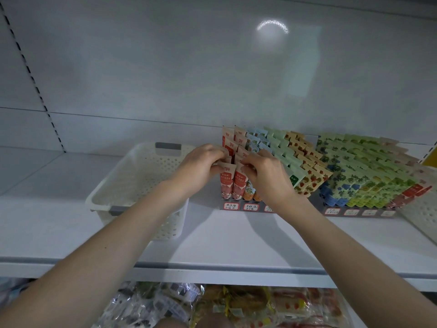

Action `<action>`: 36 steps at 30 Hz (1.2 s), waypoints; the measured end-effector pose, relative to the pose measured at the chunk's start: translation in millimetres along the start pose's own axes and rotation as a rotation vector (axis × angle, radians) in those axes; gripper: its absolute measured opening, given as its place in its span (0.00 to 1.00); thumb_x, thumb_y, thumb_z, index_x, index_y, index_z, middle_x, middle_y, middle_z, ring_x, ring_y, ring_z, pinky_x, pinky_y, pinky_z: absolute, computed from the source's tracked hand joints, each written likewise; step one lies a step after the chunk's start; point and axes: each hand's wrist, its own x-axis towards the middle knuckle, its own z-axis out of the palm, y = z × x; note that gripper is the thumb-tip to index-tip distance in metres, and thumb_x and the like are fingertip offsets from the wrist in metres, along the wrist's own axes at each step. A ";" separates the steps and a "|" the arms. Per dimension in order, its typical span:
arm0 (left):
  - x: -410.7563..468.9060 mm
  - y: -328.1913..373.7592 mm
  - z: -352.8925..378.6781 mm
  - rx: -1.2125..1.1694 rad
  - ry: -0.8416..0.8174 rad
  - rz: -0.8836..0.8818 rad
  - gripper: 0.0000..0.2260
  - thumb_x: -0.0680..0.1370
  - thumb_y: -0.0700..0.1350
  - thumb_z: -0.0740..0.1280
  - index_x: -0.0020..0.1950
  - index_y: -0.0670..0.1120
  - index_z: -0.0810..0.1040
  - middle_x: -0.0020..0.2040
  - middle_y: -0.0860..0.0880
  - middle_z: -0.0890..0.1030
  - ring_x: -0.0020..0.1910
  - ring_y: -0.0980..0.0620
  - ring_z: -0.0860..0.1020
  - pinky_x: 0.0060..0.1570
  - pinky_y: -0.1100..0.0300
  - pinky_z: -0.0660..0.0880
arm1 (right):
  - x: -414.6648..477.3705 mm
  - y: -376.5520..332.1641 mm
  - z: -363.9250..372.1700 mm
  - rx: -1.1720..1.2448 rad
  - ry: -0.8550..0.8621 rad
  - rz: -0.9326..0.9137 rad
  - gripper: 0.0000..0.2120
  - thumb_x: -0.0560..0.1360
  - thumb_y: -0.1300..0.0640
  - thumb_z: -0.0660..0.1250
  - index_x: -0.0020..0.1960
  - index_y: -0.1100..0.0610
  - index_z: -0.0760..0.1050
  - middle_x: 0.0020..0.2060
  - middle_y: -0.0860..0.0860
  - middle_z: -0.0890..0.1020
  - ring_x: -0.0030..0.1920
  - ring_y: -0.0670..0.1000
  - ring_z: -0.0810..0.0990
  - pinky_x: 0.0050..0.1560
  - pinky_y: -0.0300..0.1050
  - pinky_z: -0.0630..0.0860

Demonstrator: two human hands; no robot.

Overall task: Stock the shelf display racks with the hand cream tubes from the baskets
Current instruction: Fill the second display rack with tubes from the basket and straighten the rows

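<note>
A grey display rack (238, 207) on the white shelf holds rows of upright hand cream tubes in pink, orange, blue, green and strawberry print. My left hand (201, 168) pinches the top of a pink tube (226, 183) in the rack's leftmost front row. My right hand (264, 172) pinches the top of the neighbouring pink tube (239, 185). A white perforated basket (132, 185) stands just left of the rack; no tubes show inside it. A second rack (359, 211) to the right is packed with floral tubes.
Part of another white basket (423, 216) shows at the far right edge. The shelf's front lip (212, 271) runs below my forearms. Packaged snacks (236, 306) fill the lower shelf. The back wall panel is bare.
</note>
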 end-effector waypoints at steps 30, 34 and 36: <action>15.9 -7.3 6.4 -0.031 -0.028 0.038 0.03 0.73 0.32 0.67 0.43 0.34 0.80 0.45 0.39 0.82 0.46 0.41 0.79 0.47 0.47 0.75 | 5.9 6.7 6.0 -0.072 -0.021 -0.004 0.10 0.78 0.64 0.59 0.54 0.65 0.77 0.45 0.62 0.78 0.45 0.60 0.77 0.45 0.53 0.74; 15.6 -8.2 7.4 -0.034 -0.038 0.028 0.02 0.72 0.31 0.67 0.41 0.34 0.79 0.42 0.40 0.80 0.42 0.42 0.78 0.43 0.46 0.75 | 7.7 6.8 5.3 -0.087 -0.047 -0.004 0.10 0.78 0.64 0.58 0.51 0.66 0.77 0.44 0.61 0.78 0.45 0.59 0.76 0.43 0.51 0.72; 14.3 -7.1 6.5 -0.043 -0.036 0.021 0.02 0.72 0.31 0.67 0.41 0.34 0.79 0.41 0.40 0.80 0.41 0.43 0.78 0.43 0.47 0.75 | 8.7 6.8 4.8 -0.080 -0.056 -0.003 0.10 0.78 0.64 0.59 0.50 0.66 0.78 0.44 0.60 0.78 0.45 0.59 0.76 0.44 0.52 0.73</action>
